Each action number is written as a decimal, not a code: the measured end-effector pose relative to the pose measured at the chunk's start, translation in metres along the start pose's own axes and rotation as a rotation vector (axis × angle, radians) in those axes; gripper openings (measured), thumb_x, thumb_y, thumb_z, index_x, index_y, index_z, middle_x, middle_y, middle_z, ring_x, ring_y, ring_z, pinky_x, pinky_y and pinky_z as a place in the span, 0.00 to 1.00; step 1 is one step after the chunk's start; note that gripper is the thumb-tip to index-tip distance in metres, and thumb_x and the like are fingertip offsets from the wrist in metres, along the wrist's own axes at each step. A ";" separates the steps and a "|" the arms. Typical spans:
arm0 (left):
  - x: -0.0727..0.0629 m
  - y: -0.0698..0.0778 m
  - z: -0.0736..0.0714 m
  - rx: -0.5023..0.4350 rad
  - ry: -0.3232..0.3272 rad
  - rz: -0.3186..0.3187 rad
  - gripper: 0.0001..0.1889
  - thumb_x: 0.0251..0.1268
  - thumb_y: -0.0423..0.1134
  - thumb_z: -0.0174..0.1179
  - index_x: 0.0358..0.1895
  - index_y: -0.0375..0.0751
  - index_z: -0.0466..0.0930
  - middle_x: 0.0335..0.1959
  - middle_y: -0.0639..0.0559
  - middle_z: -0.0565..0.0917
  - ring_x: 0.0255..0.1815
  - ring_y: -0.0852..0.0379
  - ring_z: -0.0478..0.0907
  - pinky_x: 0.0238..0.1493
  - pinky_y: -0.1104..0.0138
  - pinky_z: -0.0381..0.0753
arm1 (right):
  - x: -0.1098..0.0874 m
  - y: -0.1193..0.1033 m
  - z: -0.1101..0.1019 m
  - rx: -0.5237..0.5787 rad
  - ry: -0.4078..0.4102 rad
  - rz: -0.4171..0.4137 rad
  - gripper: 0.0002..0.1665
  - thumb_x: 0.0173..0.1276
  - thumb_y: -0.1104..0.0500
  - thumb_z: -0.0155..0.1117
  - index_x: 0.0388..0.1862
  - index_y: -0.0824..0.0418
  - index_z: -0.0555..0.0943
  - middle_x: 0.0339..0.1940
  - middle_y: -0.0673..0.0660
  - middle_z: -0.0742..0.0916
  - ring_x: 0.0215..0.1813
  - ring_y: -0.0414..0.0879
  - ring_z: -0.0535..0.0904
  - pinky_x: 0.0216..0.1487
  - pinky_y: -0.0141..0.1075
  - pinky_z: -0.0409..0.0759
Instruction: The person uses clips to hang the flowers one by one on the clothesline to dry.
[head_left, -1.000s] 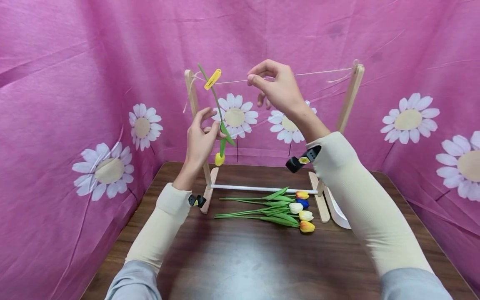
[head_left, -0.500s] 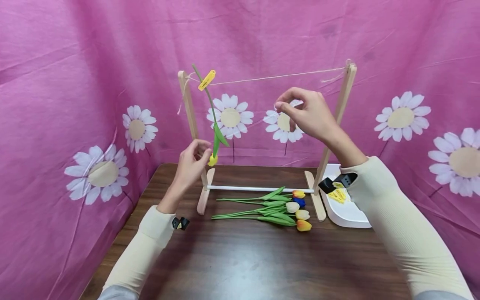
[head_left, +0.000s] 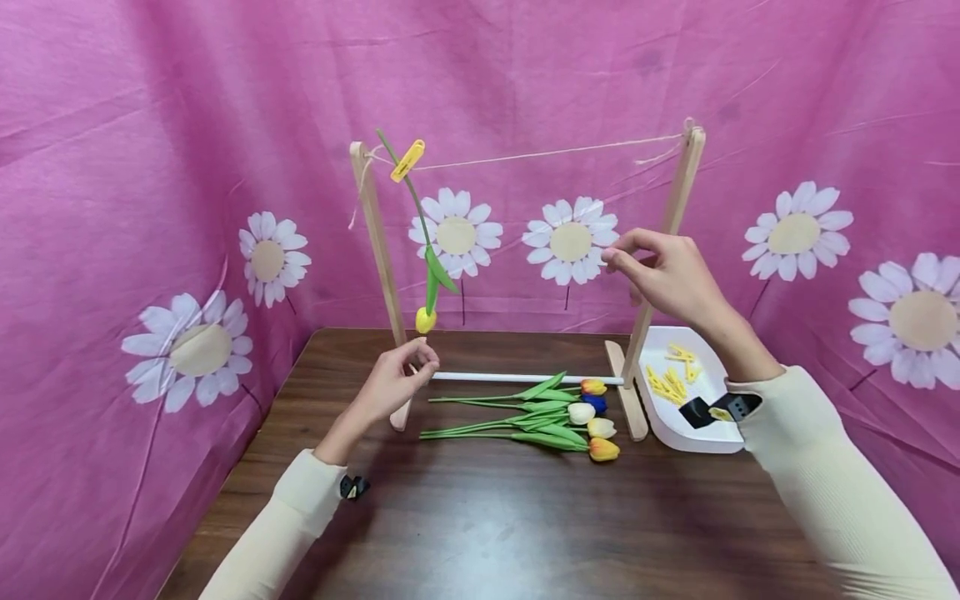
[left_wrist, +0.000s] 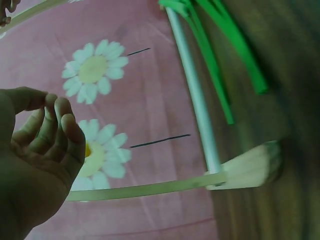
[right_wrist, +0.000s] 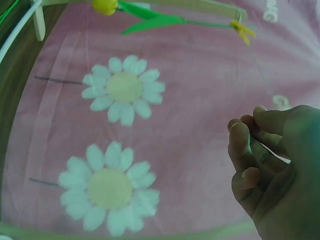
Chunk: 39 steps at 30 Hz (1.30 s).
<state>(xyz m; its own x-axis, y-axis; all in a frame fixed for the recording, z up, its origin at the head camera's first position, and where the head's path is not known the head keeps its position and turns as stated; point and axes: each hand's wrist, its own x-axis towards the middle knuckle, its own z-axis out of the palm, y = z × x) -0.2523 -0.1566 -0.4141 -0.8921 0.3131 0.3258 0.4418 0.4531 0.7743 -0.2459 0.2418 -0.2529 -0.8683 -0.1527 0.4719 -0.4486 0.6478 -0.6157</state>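
Note:
A yellow tulip [head_left: 426, 320] hangs head down from a string [head_left: 547, 153], its stem held by a yellow clothespin [head_left: 408, 161]. Just below the bloom is my left hand [head_left: 392, 379], fingers loosely bent, with nothing between them in the left wrist view. My right hand [head_left: 670, 273] is in front of the right wooden post [head_left: 684, 183]; its thumb and fingertips come close together, and the right wrist view shows nothing in them. Several tulips [head_left: 525, 421] in orange, blue, white and cream lie on the table, their stems pointing left.
At the right stands a white tray [head_left: 660, 433] with several yellow clothespins [head_left: 667, 385], partly behind the right wrist. The wooden frame has a white rod [head_left: 525, 378] low between its posts. A pink cloth with printed daisies surrounds the brown table [head_left: 480, 517].
My left hand has come down from the tulip's leaves to below its bloom. The right hand has left the string and moved right and down, uncovering the tray. The tulip stays clipped.

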 end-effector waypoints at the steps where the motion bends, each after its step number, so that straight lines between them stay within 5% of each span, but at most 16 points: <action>1: -0.002 -0.003 0.002 0.006 -0.023 0.002 0.02 0.74 0.33 0.66 0.43 0.38 0.85 0.31 0.50 0.84 0.31 0.57 0.78 0.35 0.69 0.79 | -0.003 0.005 -0.001 -0.002 -0.002 0.017 0.13 0.79 0.50 0.68 0.45 0.58 0.89 0.27 0.48 0.91 0.17 0.49 0.81 0.21 0.33 0.74; 12: -0.023 -0.032 0.032 0.099 -0.284 0.083 0.04 0.76 0.31 0.63 0.45 0.35 0.86 0.35 0.46 0.89 0.35 0.66 0.79 0.38 0.71 0.83 | -0.027 0.074 -0.014 -0.030 0.087 0.178 0.22 0.81 0.47 0.64 0.47 0.66 0.88 0.22 0.44 0.88 0.15 0.42 0.79 0.17 0.32 0.76; 16: -0.029 -0.033 0.042 0.264 -0.310 0.142 0.04 0.75 0.32 0.65 0.45 0.38 0.88 0.39 0.52 0.89 0.40 0.62 0.82 0.43 0.67 0.85 | -0.030 0.103 -0.018 -0.112 0.096 0.250 0.25 0.83 0.45 0.61 0.47 0.68 0.88 0.22 0.51 0.90 0.14 0.42 0.81 0.20 0.31 0.75; 21: -0.034 -0.037 0.052 0.597 -0.301 0.311 0.03 0.69 0.34 0.69 0.41 0.46 0.90 0.40 0.57 0.88 0.43 0.56 0.83 0.45 0.61 0.84 | -0.033 0.146 -0.014 -0.294 -0.070 0.301 0.24 0.83 0.45 0.58 0.49 0.65 0.88 0.29 0.57 0.93 0.20 0.43 0.84 0.30 0.35 0.73; 24: -0.037 -0.039 0.057 0.703 -0.305 0.385 0.03 0.67 0.35 0.71 0.39 0.49 0.90 0.39 0.58 0.87 0.42 0.55 0.82 0.44 0.60 0.84 | -0.035 0.171 -0.011 -0.357 -0.199 0.332 0.21 0.82 0.48 0.59 0.50 0.65 0.87 0.30 0.55 0.93 0.23 0.45 0.86 0.33 0.40 0.74; 29: -0.038 -0.042 0.065 0.762 -0.293 0.439 0.03 0.66 0.36 0.72 0.38 0.50 0.89 0.35 0.57 0.84 0.40 0.53 0.82 0.40 0.59 0.85 | -0.040 0.202 -0.004 -0.436 -0.350 0.387 0.17 0.79 0.53 0.59 0.50 0.66 0.85 0.32 0.57 0.91 0.28 0.47 0.86 0.33 0.46 0.76; 39: -0.037 -0.047 0.075 0.747 -0.335 0.393 0.05 0.64 0.34 0.73 0.38 0.48 0.86 0.39 0.55 0.85 0.43 0.53 0.84 0.44 0.60 0.86 | -0.054 0.226 0.013 -0.478 -0.588 0.497 0.16 0.77 0.54 0.61 0.51 0.66 0.81 0.28 0.56 0.84 0.31 0.53 0.82 0.28 0.42 0.79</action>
<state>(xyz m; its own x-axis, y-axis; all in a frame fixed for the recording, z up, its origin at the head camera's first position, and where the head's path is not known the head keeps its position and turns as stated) -0.2324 -0.1266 -0.5035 -0.6416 0.7328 0.2265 0.7590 0.6492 0.0497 -0.3037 0.3871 -0.4258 -0.9652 -0.0440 -0.2576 0.0289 0.9617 -0.2725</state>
